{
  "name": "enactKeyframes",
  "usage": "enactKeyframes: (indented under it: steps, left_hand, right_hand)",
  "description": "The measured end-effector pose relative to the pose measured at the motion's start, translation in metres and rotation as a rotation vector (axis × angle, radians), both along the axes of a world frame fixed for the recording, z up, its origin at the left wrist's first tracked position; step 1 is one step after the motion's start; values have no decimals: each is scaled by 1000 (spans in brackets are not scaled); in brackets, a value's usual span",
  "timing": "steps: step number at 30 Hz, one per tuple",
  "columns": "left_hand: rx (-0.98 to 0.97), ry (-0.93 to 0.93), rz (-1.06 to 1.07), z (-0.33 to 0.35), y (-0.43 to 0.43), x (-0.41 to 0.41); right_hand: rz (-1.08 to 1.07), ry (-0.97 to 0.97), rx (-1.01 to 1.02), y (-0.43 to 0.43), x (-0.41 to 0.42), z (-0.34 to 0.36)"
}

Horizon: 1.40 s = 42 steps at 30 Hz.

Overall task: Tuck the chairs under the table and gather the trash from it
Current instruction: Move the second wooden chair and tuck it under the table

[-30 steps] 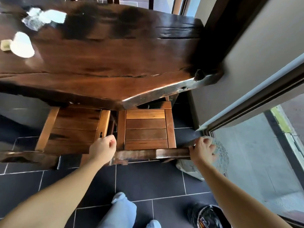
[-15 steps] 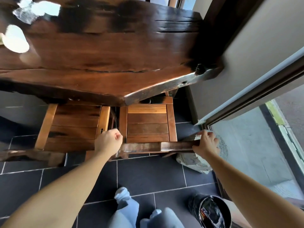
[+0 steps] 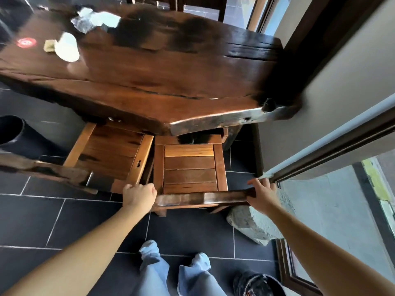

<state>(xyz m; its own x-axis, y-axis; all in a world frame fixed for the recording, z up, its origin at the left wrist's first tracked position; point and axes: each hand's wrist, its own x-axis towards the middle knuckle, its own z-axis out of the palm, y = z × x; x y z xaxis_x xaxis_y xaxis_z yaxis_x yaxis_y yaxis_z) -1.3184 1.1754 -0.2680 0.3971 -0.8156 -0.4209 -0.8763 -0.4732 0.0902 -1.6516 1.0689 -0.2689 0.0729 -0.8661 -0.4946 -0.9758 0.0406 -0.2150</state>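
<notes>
Both hands grip the top rail of the right chair [image 3: 189, 167]: the left hand [image 3: 140, 196] is curled shut on its left end, the right hand [image 3: 261, 194] on its right end. The seat sits partly under the bench [image 3: 162, 77]. On the bench's far left, a white cup [image 3: 66, 49] and crumpled wrappers [image 3: 94, 20] lie.

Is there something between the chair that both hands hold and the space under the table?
Nothing visible blocks it. The chair already sits partly under the table, held by the left hand and right hand. The neighbouring chair stands close beside it. Deeper under the table is hidden.
</notes>
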Motion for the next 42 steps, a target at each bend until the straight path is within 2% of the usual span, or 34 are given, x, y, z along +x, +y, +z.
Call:
enactKeyframes:
  steps: [4,7,17,25,36,42]
  left_hand:
    - [-173,-56,32,-7,8,-15]
    - [-284,-15,123,-11,8,-18]
    - [-257,-64,100,-10,-8,-13]
    - [-265,-61,78,-9,-57,16]
    - [-294,-57,-63,-15,-87,56]
    - [-289,-5,-115,-15,-83,62]
  right_hand:
    - [22,66,-214,9,0,-7]
    - [-13,4,-384,15,1,-20]
    - [104,-63,-571,7,-4,-38]
    - [20,-63,-545,-21,26,-32]
    - [-92,-4,-354,-39,59,-25]
    - [-227,-132,-190,-47,58,-17]
